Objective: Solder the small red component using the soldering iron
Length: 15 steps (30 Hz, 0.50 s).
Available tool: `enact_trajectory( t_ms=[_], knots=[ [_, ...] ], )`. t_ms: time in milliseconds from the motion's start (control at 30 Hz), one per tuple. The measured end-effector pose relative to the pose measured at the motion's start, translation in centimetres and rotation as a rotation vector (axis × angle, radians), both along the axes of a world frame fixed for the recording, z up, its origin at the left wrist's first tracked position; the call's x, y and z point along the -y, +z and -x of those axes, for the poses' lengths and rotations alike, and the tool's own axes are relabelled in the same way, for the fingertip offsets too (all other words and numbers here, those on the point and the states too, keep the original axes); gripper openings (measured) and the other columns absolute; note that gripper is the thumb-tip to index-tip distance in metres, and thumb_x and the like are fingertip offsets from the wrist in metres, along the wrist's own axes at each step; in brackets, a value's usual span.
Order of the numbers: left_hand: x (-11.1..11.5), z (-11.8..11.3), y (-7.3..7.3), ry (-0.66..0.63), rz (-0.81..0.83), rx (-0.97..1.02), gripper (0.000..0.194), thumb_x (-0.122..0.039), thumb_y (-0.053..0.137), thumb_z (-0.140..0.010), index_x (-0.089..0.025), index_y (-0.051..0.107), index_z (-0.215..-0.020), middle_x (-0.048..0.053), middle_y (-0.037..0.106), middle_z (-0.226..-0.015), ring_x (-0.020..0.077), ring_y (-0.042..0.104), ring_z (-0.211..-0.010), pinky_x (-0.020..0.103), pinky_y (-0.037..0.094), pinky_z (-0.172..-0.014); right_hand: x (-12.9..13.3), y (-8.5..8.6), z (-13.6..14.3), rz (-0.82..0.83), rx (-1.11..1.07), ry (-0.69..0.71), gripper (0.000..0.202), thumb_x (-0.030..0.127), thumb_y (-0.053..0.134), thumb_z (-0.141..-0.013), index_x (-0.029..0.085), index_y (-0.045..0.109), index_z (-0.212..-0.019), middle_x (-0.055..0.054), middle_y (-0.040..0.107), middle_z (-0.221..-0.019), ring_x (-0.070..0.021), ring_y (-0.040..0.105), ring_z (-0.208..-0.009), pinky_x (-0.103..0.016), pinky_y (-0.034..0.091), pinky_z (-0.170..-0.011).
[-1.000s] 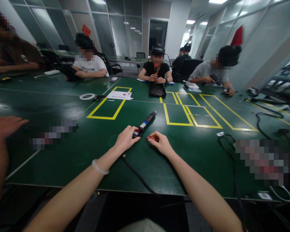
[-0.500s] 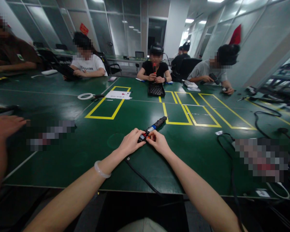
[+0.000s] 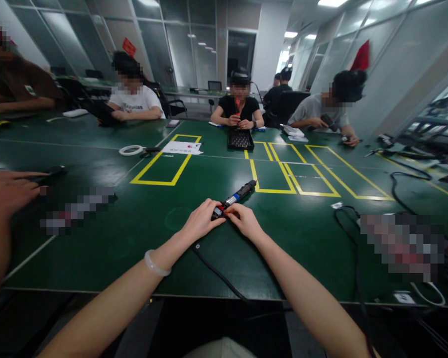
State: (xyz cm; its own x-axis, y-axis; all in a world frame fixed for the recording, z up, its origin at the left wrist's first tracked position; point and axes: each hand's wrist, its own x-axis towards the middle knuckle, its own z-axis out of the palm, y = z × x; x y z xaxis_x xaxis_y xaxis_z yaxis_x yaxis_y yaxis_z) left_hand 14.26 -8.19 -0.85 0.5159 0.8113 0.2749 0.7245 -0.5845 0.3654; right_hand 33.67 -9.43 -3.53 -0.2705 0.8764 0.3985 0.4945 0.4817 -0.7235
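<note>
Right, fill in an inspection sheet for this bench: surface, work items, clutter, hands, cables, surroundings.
Surface: glossy green tabletop marked with hollow yellow tape rectangles.
Work items: long black device with a silver-and-blue middle, slanting away to the right; red detail near its lower end, too small to identify.
Clutter: white printed paper sheet across a tape outline; black rectangular tray at the far side.
Hands: left hand grips the device's near end; right hand has fingertips there, contact unclear.
Cables: coiled white cable left of the paper; black cable running to the near edge.
Surroundings: person in a black top beyond the tray; co-worker's hand at left.
</note>
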Motion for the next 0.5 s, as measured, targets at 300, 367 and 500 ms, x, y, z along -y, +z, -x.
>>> enact_trajectory(
  t_ms=[300,367,500],
  knots=[
    [0.2,-1.2,0.5,0.079,-0.045,-0.059,0.032,-0.049,0.056,-0.085,-0.024,0.052,-0.104,0.006,0.056,-0.105,0.0222,0.057,-0.095,0.032,0.046,-0.072,0.0,-0.1,-0.4,0.02,-0.043,0.012,0.015,0.018,0.053,-0.086,0.02,0.065,-0.096,-0.003,0.066,-0.088,-0.0161,0.059,-0.077,-0.027,0.045,-0.074],
    [0.0,-1.1,0.5,0.088,-0.06,-0.077,0.03,-0.046,0.057,-0.085,-0.024,0.052,-0.105,0.005,0.057,-0.106,0.0222,0.056,-0.096,0.032,0.045,-0.072,0.2,0.0,-0.5,0.036,-0.071,0.004,0.02,0.019,0.051,-0.087,0.02,0.063,-0.103,-0.002,0.064,-0.084,-0.0151,0.057,-0.072,-0.026,0.044,-0.071],
    [-0.9,-0.4,0.4,0.094,-0.066,-0.099,0.029,-0.043,0.058,-0.084,-0.025,0.051,-0.106,0.005,0.056,-0.11,0.0224,0.054,-0.096,0.032,0.044,-0.072,0.5,0.3,-0.9,0.048,-0.092,-0.026,0.023,0.022,0.05,-0.088,0.02,0.062,-0.107,0.0,0.06,-0.077,-0.0137,0.053,-0.064,-0.025,0.042,-0.065]
  ],
)
